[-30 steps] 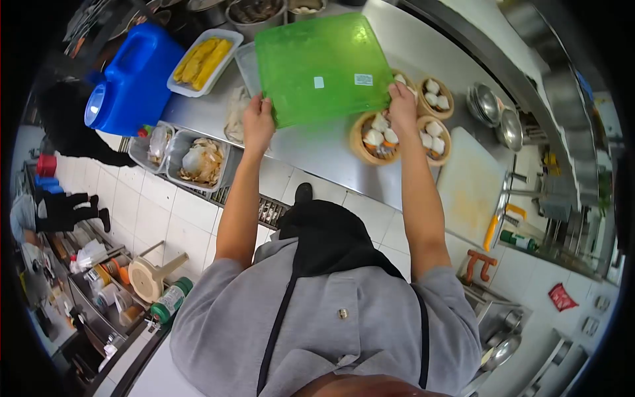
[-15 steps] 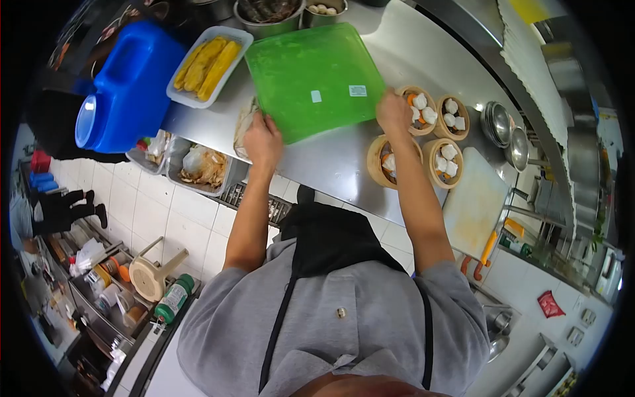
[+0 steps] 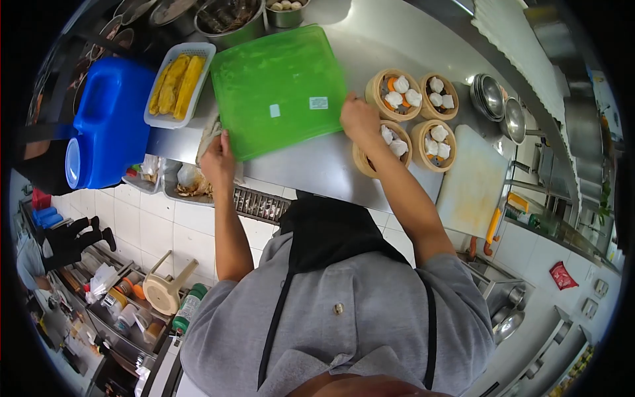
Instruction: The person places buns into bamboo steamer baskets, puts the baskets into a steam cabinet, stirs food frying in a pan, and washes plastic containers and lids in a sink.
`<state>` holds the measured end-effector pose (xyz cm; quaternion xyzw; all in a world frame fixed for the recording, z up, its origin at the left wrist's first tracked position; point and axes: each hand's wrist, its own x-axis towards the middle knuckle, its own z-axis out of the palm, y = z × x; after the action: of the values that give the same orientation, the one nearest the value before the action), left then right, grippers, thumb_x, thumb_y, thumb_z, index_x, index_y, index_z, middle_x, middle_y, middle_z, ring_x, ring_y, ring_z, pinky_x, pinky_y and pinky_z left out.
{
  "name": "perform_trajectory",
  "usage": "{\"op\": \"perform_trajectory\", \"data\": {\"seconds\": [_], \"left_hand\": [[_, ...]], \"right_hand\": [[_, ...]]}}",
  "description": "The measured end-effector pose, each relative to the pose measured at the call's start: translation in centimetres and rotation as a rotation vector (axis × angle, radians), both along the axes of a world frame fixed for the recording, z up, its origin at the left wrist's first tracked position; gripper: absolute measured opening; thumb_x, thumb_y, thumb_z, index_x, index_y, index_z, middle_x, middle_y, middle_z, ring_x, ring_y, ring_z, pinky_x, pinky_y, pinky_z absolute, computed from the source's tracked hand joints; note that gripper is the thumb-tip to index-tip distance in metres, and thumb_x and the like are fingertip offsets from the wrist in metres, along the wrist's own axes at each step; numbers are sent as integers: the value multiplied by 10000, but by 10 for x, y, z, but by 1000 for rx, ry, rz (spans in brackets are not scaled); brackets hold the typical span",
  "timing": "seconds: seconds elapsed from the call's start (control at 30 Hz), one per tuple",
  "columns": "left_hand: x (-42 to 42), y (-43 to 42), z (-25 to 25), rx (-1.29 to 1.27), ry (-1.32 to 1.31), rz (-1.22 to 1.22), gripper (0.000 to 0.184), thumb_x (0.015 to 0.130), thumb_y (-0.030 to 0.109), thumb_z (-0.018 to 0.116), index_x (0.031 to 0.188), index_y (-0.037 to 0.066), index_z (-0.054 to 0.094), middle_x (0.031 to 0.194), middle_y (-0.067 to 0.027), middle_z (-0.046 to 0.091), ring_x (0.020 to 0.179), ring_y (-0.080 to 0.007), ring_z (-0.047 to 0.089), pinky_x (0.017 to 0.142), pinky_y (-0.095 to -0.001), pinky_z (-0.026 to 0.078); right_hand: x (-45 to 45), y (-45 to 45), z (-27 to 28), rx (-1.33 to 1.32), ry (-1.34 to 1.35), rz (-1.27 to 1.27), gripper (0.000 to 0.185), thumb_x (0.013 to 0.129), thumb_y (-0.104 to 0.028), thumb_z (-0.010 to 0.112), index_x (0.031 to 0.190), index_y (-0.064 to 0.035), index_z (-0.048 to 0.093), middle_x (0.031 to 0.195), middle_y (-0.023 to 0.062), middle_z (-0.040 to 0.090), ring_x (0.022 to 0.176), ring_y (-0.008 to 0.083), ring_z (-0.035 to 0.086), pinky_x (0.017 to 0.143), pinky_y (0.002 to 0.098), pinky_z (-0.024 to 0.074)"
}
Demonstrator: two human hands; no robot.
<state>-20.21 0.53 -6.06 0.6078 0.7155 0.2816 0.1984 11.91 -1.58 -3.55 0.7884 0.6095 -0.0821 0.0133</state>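
A green rectangular lid or tray (image 3: 278, 83) with two white labels lies slightly tilted over the steel counter. At its near left corner, my left hand (image 3: 218, 159) is closed, beside a pale cloth (image 3: 208, 139); whether it grips the lid or the cloth is hard to tell. My right hand (image 3: 360, 119) holds the right edge, fingers curled round it. Just right of that hand stand several round bamboo steamers (image 3: 433, 147) with white dumplings and orange pieces. One steamer is partly hidden by my right forearm.
Left of the green lid are a white basket of yellow food (image 3: 180, 86) and a blue jug (image 3: 109, 119). Metal bowls (image 3: 491, 96) and a cutting board (image 3: 469, 182) lie at right. Food-filled pots (image 3: 228, 20) stand behind. Another person (image 3: 73, 241) is at far left.
The green lid has moved left and lower onto the counter, along with both hands. More of the bamboo steamers shows now.
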Motion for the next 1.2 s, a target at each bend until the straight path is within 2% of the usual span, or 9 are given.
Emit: {"op": "perform_trajectory", "data": {"seconds": [0.07, 0.47, 0.57, 0.63, 0.87, 1.0, 1.07, 1.17, 1.2], "left_hand": [[2, 2, 11, -28, -99, -35, 380, 954, 356, 568, 832, 23, 705, 626, -171, 623, 525, -297, 561, 533, -390, 421], [10, 7, -15, 354, 67, -107, 270, 969, 239, 538, 994, 13, 682, 830, -159, 630, 712, -353, 611, 636, -423, 470], [14, 12, -8, 227, 92, -84, 321, 972, 301, 517, 936, 27, 680, 814, -183, 642, 713, -391, 622, 626, -448, 469], [15, 24, -6, -61, 307, 2, 431, 983, 397, 453, 928, 43, 693, 816, -209, 668, 762, -417, 637, 663, -483, 474], [21, 32, -6, -85, 282, 76, 574, 980, 517, 363, 1048, 71, 718, 899, -224, 688, 829, -440, 645, 743, -510, 481], [-2, 40, -21, -24, 181, 2, 604, 969, 548, 361, 1001, 17, 646, 877, -238, 681, 850, -443, 637, 720, -505, 473], [10, 27, 8, -32, 198, 25, 499, 963, 490, 452, 979, 14, 600, 830, -206, 670, 800, -402, 639, 673, -471, 482], [34, 11, 19, 332, 139, -195, 221, 901, 228, 656, 1017, 43, 624, 789, -115, 619, 627, -242, 600, 584, -363, 480], [57, 5, 28, 330, 141, -201, 221, 901, 228, 656, 1017, 43, 624, 789, -115, 619, 627, -242, 600, 584, -363, 480]], "right_hand": [[-8, -10, -5, 59, 67, -20, 166, 900, -71, 461, 985, 51, 536, 952, 259, 637, 824, 383, 684, 690, 445, 568], [-3, -10, -10, 111, 172, -99, 200, 930, -112, 430, 983, 60, 518, 910, 280, 652, 838, 413, 668, 706, 489, 541], [-1, 2, -1, -29, 202, -112, 211, 894, -86, 458, 1027, 49, 552, 934, 263, 678, 870, 374, 690, 727, 467, 552], [2, 9, -9, -35, 212, -111, 230, 893, -100, 453, 1024, 45, 573, 927, 255, 684, 878, 362, 693, 732, 458, 554], [1, 8, -18, 12, 240, -67, 276, 897, -124, 426, 993, 52, 616, 899, 243, 687, 862, 337, 698, 689, 454, 555], [16, 1, -7, 161, 196, -37, 274, 892, -118, 423, 1046, 21, 602, 940, 233, 688, 875, 347, 689, 694, 473, 549], [36, -31, 51, 132, 154, -176, 269, 893, -135, 445, 1091, -31, 595, 947, 198, 694, 842, 371, 683, 705, 487, 542], [101, -72, 42, 74, 160, -363, 340, 908, -213, 483, 1216, -101, 572, 1061, 210, 656, 1020, 421, 609, 848, 514, 492], [111, -80, 38, 8, 99, -369, 390, 911, -271, 518, 1268, -118, 553, 1103, 222, 637, 1085, 435, 575, 897, 520, 466]]}}
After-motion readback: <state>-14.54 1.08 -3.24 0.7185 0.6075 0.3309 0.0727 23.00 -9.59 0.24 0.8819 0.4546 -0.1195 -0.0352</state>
